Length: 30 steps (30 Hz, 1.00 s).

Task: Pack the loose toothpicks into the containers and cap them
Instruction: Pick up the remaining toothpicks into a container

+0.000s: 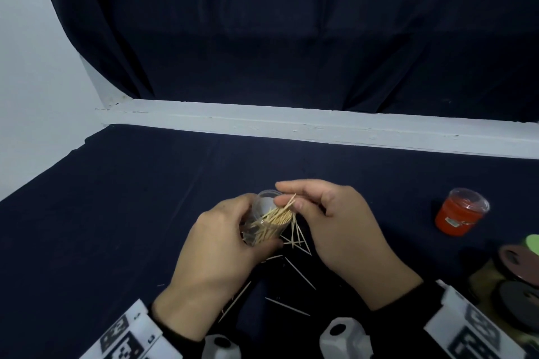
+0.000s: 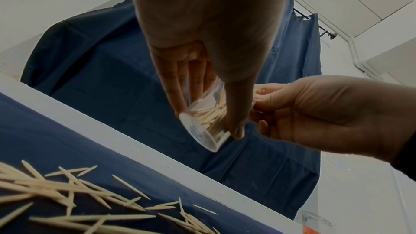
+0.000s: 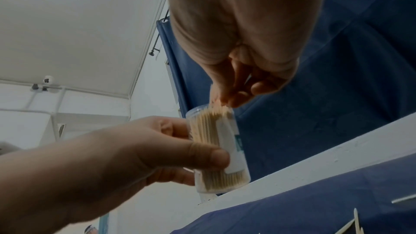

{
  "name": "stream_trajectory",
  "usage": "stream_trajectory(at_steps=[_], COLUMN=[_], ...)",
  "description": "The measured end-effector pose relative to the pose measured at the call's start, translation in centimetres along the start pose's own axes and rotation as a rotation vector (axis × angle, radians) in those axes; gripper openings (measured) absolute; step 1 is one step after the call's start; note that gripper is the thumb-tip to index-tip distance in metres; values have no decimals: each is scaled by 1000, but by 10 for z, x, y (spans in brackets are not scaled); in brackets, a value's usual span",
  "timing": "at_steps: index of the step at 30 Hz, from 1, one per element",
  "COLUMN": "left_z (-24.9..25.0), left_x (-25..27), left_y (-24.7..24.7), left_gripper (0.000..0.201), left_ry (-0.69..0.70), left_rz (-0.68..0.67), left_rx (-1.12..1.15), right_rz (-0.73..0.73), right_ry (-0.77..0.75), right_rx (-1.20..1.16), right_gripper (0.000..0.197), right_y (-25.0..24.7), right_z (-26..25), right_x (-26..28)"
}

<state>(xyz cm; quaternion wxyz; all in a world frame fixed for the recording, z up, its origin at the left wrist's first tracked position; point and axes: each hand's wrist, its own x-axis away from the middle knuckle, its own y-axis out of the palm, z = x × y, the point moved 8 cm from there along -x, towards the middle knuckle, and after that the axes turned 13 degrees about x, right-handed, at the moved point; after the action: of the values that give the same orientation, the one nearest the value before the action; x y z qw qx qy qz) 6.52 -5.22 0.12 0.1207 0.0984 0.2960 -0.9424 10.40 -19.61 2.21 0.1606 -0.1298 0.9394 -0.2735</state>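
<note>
My left hand [image 1: 233, 230] grips a clear plastic container [image 1: 267, 217] partly filled with toothpicks, held tilted above the dark cloth. In the right wrist view the container [image 3: 216, 149] shows a white label, and my left thumb lies across it. My right hand [image 1: 287, 199] pinches a small bundle of toothpicks [image 1: 287, 207] at the container's open mouth, with their tips inside the rim [image 3: 217, 111]. Loose toothpicks [image 1: 294, 265] lie scattered on the cloth under and between my hands; the same pile of loose toothpicks [image 2: 78, 198] fills the lower left of the left wrist view.
A second container with a red body and clear cap [image 1: 460, 211] stands at the right. Dark round lids and a green one [image 1: 522, 259] lie at the right edge. A white ledge [image 1: 320, 125] borders the far side of the cloth-covered table.
</note>
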Motion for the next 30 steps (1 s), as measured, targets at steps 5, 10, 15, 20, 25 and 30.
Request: stream_trajectory(at_steps=[5,10,15,20,25,30], left_z=[1,7,4,17,15,16], left_x=[-2,1,-1,1,-1,0], left_y=[-3,-8,-20,-23,-24,-20], left_gripper=[55,54,64,65,66,63], left_ry=[28,120,212,354,350,355], left_rz=[11,81,188,235,237,227], left_rx=[-44,-52,-143,-161,-132,-127], right_rz=[118,87,261,151,255,280], right_ry=[-99,-163,-341,-389,-386,-430], right_rx=[-49,-7,357,797,591,665], right_gripper=[26,20,11,35,28,22], right_y=[-7,3,-6,30,13,15], right_z=[-13,-16,-33,-41,-41,-48], right_x=[4,5,10,17,18,18])
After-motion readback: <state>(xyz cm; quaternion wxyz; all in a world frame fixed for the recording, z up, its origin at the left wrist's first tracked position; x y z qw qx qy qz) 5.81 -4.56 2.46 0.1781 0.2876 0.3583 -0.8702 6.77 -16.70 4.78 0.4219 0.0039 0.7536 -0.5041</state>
